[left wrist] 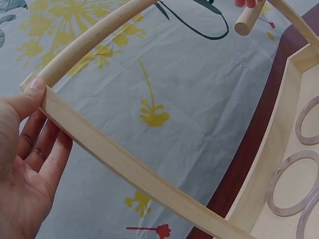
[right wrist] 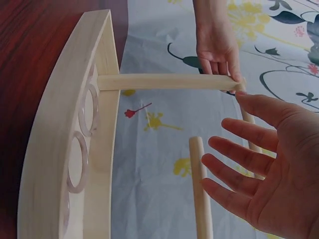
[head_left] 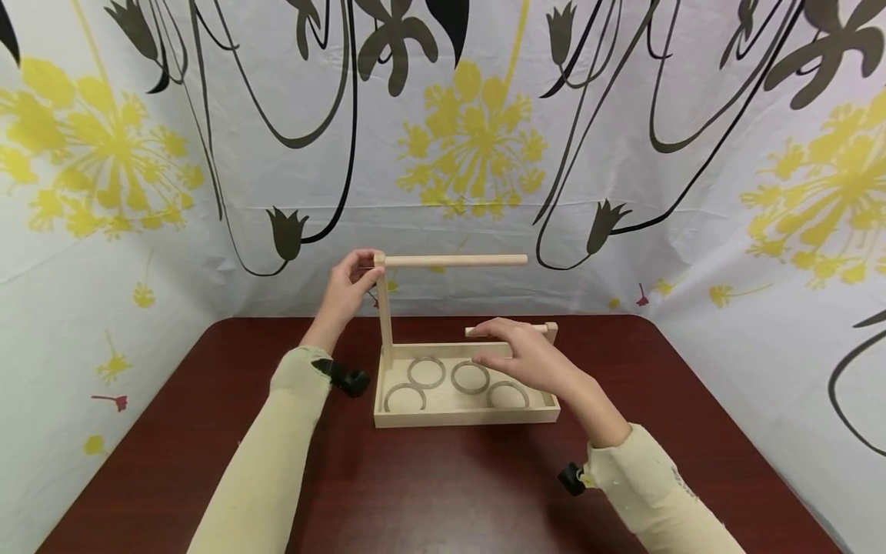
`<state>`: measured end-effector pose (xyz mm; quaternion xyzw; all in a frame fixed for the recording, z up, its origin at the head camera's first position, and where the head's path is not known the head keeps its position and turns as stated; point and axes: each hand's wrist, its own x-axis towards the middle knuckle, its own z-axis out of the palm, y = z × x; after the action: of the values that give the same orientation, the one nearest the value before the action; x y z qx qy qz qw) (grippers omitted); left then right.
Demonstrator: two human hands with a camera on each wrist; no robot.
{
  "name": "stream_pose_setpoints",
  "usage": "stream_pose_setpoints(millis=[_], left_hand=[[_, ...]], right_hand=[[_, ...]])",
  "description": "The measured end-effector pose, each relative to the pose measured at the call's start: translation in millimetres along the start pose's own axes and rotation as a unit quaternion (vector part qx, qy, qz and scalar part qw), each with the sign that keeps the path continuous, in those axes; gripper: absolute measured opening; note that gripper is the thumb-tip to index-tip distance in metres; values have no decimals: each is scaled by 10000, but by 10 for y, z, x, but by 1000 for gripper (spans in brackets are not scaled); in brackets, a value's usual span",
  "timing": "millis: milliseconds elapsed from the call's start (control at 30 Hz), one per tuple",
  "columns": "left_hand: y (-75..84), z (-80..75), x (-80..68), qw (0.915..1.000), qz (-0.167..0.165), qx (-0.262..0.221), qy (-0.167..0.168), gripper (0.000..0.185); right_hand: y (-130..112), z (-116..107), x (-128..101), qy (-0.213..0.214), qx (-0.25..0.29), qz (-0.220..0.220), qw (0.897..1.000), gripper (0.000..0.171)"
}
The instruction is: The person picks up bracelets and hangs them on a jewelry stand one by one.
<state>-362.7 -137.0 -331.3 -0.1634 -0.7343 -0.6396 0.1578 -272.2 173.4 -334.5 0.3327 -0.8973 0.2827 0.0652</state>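
My left hand (head_left: 346, 291) grips the top of a tall wooden post (head_left: 385, 323), thumb on one side and fingers on the other. From that top a long round dowel (head_left: 457, 261) reaches rightward. The post rises from the left end of a shallow wooden tray (head_left: 464, 418). Several translucent bracelet-like rings (left wrist: 286, 212) lie flat inside it. At the tray's right, my right hand (head_left: 529, 355) hovers with fingers spread, holding nothing. Beside its fingertips is a shorter dowel (right wrist: 198, 189), joined to a low post (head_left: 551, 332) at the right end.
The tray stands on a dark red-brown table (head_left: 443, 477), towards its far edge. Behind and at both sides hangs a pale cloth (head_left: 443, 169) with yellow and grey flower prints. Each wrist wears a black camera, such as the left one (head_left: 354, 382).
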Motion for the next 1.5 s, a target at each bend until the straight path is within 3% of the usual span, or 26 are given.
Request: stream_pose_setpoints(millis=[500, 800, 1233, 1500], left_hand=[[-21, 15, -3, 9998, -16, -177, 20, 34], [-37, 14, -2, 9999, -43, -153, 50, 34], [-28, 17, 7, 9999, -76, -101, 18, 35], [-60, 11, 15, 9999, -19, -107, 19, 35]], right_hand=[[46, 243, -10, -35, 210, 122, 9997, 38], [73, 406, 10, -112, 683, 46, 9976, 37], [224, 678, 80, -351, 1876, 176, 9815, 40], [275, 851, 119, -300, 2190, 444, 9743, 43]])
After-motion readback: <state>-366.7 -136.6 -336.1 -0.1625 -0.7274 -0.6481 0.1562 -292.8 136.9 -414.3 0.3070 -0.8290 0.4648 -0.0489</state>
